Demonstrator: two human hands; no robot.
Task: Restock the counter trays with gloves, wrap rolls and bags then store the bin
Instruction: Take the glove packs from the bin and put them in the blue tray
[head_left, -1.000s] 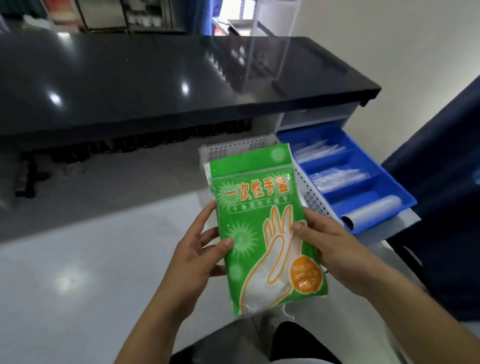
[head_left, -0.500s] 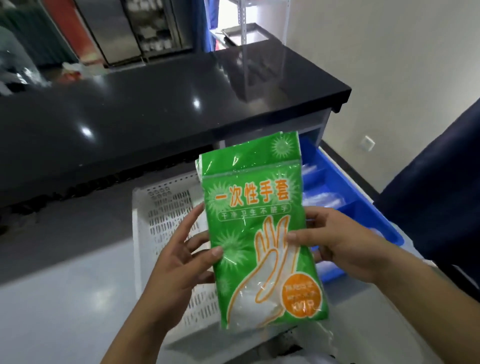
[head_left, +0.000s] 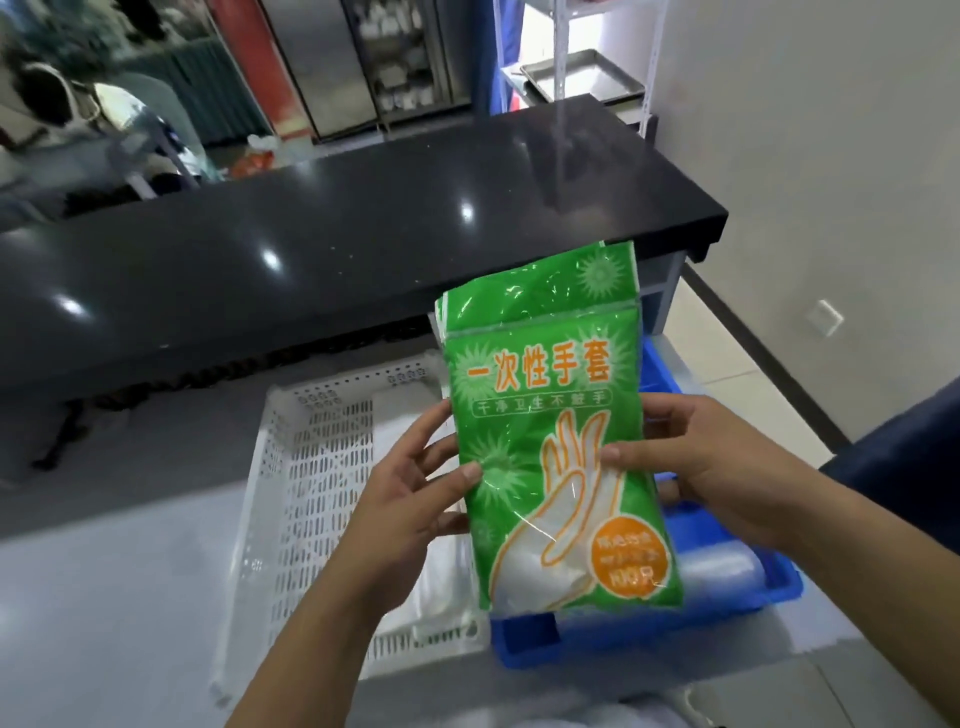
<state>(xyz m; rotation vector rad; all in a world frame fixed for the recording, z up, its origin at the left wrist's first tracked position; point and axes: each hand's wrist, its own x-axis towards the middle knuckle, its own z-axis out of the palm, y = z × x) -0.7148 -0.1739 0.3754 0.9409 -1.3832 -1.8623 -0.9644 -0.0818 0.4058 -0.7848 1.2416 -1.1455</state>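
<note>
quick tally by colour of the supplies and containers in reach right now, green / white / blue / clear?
Green: 1, glove packet, held by left hand and right hand
White: 1, perforated bin
Blue: 1, divided tray
Clear: 1, wrap roll in the tray's near compartment
Total: 4. The rest of the tray is hidden behind the packet.
</note>
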